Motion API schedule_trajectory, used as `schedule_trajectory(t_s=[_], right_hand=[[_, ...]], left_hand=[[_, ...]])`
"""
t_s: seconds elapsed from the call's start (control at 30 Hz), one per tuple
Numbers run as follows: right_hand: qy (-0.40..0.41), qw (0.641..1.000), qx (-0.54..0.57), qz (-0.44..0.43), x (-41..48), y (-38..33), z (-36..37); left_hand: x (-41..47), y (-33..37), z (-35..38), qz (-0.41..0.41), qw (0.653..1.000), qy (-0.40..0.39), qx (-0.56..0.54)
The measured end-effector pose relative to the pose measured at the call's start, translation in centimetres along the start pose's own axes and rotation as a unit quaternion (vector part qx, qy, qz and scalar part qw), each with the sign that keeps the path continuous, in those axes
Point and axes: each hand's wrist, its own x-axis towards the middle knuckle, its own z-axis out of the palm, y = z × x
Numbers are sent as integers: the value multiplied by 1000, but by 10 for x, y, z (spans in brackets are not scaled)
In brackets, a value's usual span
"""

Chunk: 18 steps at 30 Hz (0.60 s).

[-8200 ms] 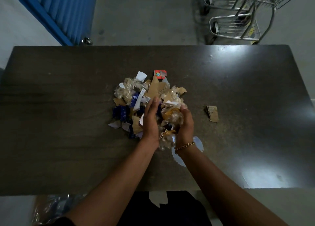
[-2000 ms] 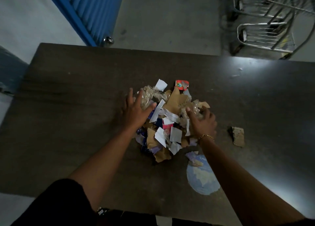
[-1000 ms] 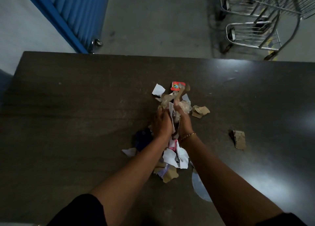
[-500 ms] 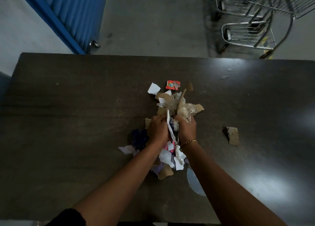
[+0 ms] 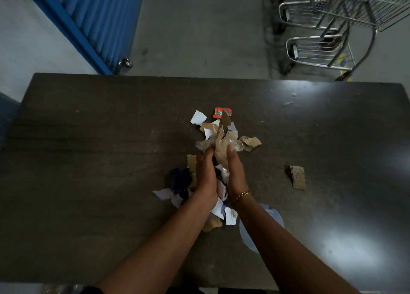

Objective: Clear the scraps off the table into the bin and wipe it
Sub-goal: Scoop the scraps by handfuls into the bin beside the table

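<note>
A bundle of scraps (image 5: 221, 145), made of torn paper, cardboard and clear plastic, is pressed between my two hands over the middle of the dark table (image 5: 88, 160). My left hand (image 5: 206, 176) and my right hand (image 5: 235, 174) face each other, palms in, both shut on the bundle. Loose pieces lie around: a white scrap (image 5: 198, 117), a red wrapper (image 5: 219, 113), brown cardboard bits (image 5: 250, 142), a dark blue wrapper (image 5: 180, 180), and white and brown pieces (image 5: 224, 214) under my wrists. A single cardboard piece (image 5: 297, 177) lies apart to the right.
A pale blue round paper (image 5: 275, 216) lies partly under my right forearm. Beyond the far table edge are a concrete floor, a blue ribbed panel (image 5: 99, 16) at the left and metal wire trolleys (image 5: 321, 38) at the right. The bin is not in view.
My hands went from spread around the heap to pressed together on a bundle of scraps. Since half a second ago the bundle sits a little higher, and several pieces stay on the table.
</note>
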Motion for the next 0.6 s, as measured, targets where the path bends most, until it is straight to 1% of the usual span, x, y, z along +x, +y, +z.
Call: schedule_trajectory(t_s=[0.1, 0.17, 0.3, 0.33, 0.4, 0.43, 0.53, 0.6], right_hand=[[43, 999, -2, 13, -1, 0, 1], [55, 998, -10, 10, -3, 1, -4], [43, 999, 10, 16, -7, 1, -13], [37, 999, 14, 21, -7, 1, -15], [28, 998, 32, 38, -8, -3, -17], [33, 998, 34, 41, -9, -4, -19], [27, 1000, -3, 14, -12, -8, -26], [32, 999, 25, 13, -14, -13, -32]], left_hand=[[-4, -5, 2, 3, 999, 15, -32], [-8, -6, 5, 3, 998, 17, -53], [-16, -7, 15, -7, 996, -16, -89], [-16, -9, 18, -1, 996, -15, -84], [-11, -20, 21, 22, 998, 14, -57], [-9, -24, 22, 28, 997, 10, -68], [-17, -25, 30, 17, 992, -32, -118], [-23, -27, 36, 26, 993, -37, -110]])
